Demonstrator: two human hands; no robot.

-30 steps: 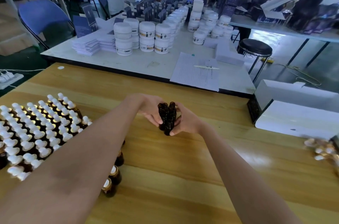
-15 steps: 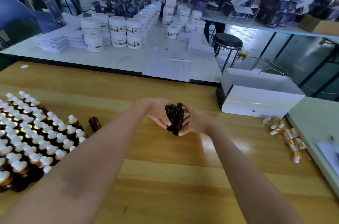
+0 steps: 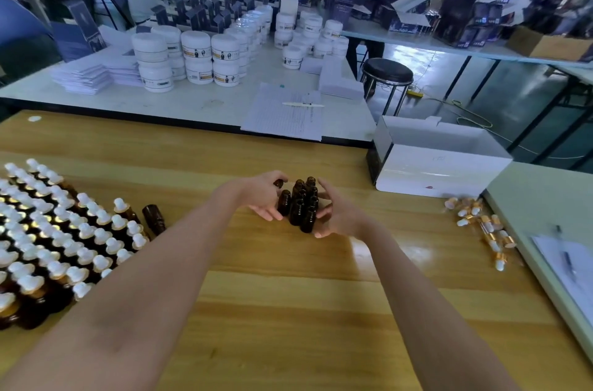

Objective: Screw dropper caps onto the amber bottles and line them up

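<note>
Amber bottles (image 3: pixel 301 204), still uncapped, stand bunched upright in the middle of the wooden surface (image 3: pixel 288 310). The left hand (image 3: pixel 261 198) and right hand (image 3: pixel 338 214) cup the bunch from either flank, fingers fairly straight and spread rather than curled tight.

Only that sideways pressure seems to keep the bunch together. If one hand draws off before the other, an outer bottle could tip and knock its neighbours over. They look tall and narrow, and the varnished wood looks slick, so a fallen one would probably roll. One neck peeks above the left hand. Whether it is gripped I cannot tell; if it is, it could drop as that hand loosens.

Counted: seven necks show in the bunch, perhaps more hidden behind the hands. One lone uncapped bottle (image 3: pixel 154 219) stands just beside the capped bottles (image 3: pixel 57 236) on the left. Those run to several dozen, cut off by the frame edge. The loose dropper caps (image 3: pixel 481 227) lie well apart on the right — roughly fifteen, too blurred for an exact tally. One white box (image 3: pixel 433 166) sits behind them.
</note>
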